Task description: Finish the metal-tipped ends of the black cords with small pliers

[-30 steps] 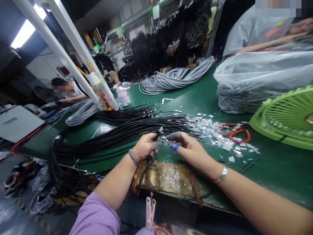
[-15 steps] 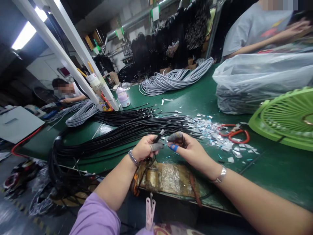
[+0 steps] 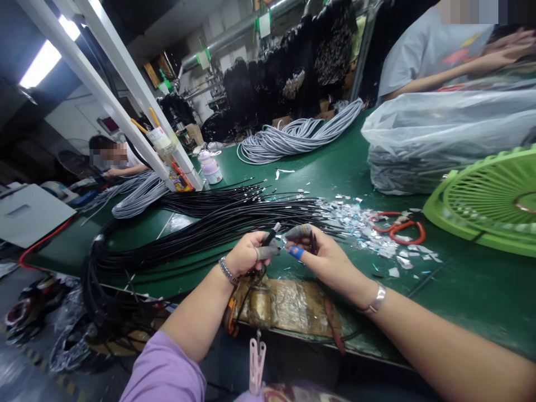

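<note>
green bench (image 3: 318, 173) | left hand (image 3: 247, 254) grip pinches black cable end (image 3: 272, 233) | right hand (image 3: 322, 254) grip closed, contents unclear

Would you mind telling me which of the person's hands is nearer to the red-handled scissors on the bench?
The right hand. It sits just left of the red-handled scissors, with scattered foil scraps between them. The left hand is farther left, pinching a black cable end.

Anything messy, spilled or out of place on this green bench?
Yes: small silvery foil scraps litter the green table to the right of the right hand, partly burying the red-handled scissors. The scraps look like trimmings, not damage.
</note>
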### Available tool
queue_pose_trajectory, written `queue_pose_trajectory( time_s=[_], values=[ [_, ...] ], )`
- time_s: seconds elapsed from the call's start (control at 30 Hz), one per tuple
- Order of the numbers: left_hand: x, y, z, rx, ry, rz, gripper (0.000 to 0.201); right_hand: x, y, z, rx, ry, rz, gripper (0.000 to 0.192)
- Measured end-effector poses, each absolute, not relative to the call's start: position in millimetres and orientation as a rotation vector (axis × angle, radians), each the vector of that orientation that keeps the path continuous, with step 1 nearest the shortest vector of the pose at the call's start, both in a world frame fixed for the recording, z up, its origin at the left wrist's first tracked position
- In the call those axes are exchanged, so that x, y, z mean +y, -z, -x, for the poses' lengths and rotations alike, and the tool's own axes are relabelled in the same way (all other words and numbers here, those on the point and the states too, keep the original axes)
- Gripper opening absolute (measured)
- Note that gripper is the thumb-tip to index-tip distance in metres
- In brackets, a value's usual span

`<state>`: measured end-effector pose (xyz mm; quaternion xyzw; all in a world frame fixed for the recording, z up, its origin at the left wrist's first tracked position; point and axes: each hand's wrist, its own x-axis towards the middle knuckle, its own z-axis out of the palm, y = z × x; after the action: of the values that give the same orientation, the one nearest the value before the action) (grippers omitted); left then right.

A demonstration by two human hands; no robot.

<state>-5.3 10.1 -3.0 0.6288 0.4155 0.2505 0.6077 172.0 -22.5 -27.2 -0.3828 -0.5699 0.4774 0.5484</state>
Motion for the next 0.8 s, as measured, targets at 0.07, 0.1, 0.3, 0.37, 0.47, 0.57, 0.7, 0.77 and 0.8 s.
queue_pose_trajectory(
  time_s=[0.07, 0.1, 0.3, 0.37, 0.47, 0.57, 0.7, 0.77, 0.8],
  values=[
    [9.5, 2.9, 5.5, 0.953, -0.575, -1.452, 0.044, -23.0, 25.7, -170.8, -1.321, -1.183, 0.913, 0.031],
    [9.3, 2.9, 5.4, 0.951, -0.571, -1.451, 0.045, -23.5, 24.8, -170.2, -1.298, -1.214, 0.919, 0.032],
    [8.7, 3.5, 4.9, 0.923, -0.527, -1.477, 0.047, -27.0, 19.8, -164.7, -1.145, -1.411, 0.956, 0.035],
    [8.1, 3.4, 4.5, 0.916, -0.517, -1.479, 0.047, -26.9, 20.1, -162.6, -1.138, -1.434, 0.954, 0.035],
    [7.4, 3.1, 3.7, 0.911, -0.495, -1.483, 0.047, -24.3, 24.1, -160.5, -1.192, -1.378, 0.951, 0.029],
    [7.9, 3.6, 3.6, 0.901, -0.487, -1.485, 0.047, -19.4, 30.8, -161.4, -1.28, -1.281, 0.978, 0.024],
    [9.9, 4.6, 3.8, 0.948, -0.584, -1.472, 0.045, -14.7, 34.9, -168.2, -1.332, -1.138, 1.046, 0.018],
    [10.5, 4.4, 3.7, 0.98, -0.618, -1.465, 0.045, -15.6, 33.1, -172.2, -1.343, -1.06, 1.035, 0.02],
    [10.6, 4.0, 3.6, 0.988, -0.623, -1.46, 0.045, -16.8, 31.6, -173.9, -1.361, -1.035, 1.016, 0.024]
  ],
)
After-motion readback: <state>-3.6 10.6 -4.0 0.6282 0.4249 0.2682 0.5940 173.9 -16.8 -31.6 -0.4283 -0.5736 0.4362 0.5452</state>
